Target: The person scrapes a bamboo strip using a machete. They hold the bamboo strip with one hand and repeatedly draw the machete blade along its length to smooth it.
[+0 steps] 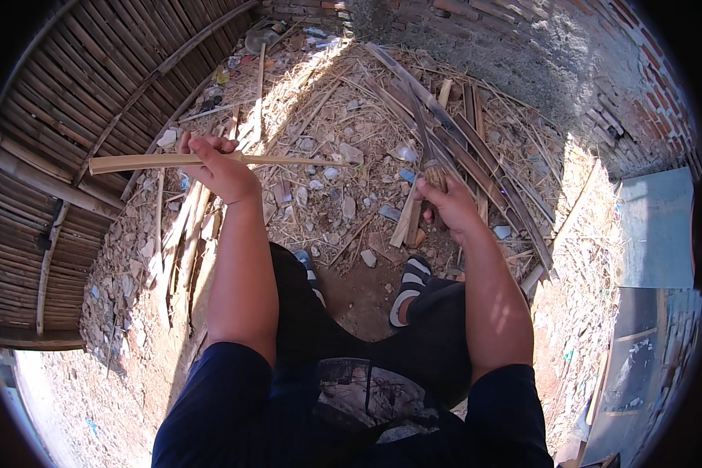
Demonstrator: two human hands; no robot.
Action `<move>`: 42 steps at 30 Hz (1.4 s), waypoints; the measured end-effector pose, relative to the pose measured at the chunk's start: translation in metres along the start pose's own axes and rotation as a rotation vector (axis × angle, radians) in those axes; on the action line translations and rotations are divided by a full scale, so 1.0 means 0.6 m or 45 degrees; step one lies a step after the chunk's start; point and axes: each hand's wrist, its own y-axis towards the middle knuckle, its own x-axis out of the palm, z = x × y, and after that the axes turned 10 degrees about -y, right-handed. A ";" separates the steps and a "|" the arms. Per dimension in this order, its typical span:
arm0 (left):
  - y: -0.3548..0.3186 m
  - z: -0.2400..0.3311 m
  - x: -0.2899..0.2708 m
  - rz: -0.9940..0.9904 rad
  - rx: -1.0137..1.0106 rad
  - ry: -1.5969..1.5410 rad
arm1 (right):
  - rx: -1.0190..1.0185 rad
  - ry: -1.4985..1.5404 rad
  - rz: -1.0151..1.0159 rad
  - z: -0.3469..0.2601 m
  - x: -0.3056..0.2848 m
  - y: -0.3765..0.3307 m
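Woven bamboo wall [70,117] curving at left. Brick wall [600,70] top right. Dirt ground littered with split bamboo offcuts [476,148], straw, stones [349,207]. Grey sheet panel [657,226] at right. Striped sandals [410,285] below.

pale tan bamboo strip [164,162], black-and-white striped sandals [410,282], red brick wall [639,86]
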 end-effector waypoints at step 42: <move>0.027 0.015 0.023 -0.488 -0.310 -0.240 | -0.162 -0.170 -0.011 -0.019 0.082 -0.010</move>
